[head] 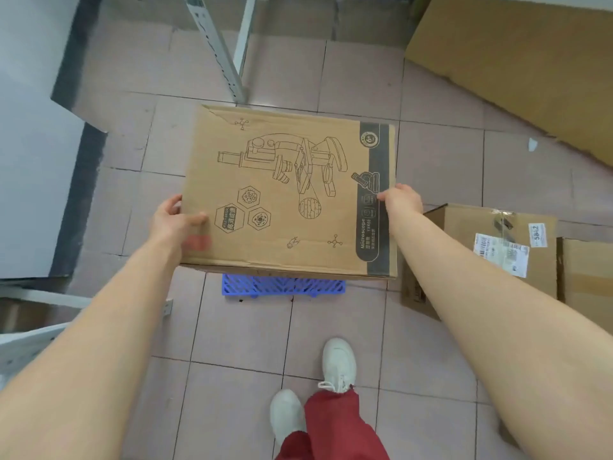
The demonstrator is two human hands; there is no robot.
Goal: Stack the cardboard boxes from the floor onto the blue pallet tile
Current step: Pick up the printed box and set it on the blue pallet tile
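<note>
A flat cardboard box (285, 190) printed with a microscope drawing and a dark side strip is held level between both hands. My left hand (172, 215) grips its left edge, thumb on top. On the opposite edge, over the dark strip, my right hand (399, 199) clamps the box. The box hovers over the blue pallet tile (282, 285), hiding all but the tile's near lattice edge. Whether the box touches the tile cannot be told. A second cardboard box (481, 257) with shipping labels sits on the floor to the right.
A third cardboard box (587, 270) lies at the right edge, and a large cardboard sheet (517, 61) leans at the far right. Metal shelf legs (219, 48) stand behind the held box. A grey panel (30, 127) fills the left. My white shoes (338, 363) stand on pink tiles.
</note>
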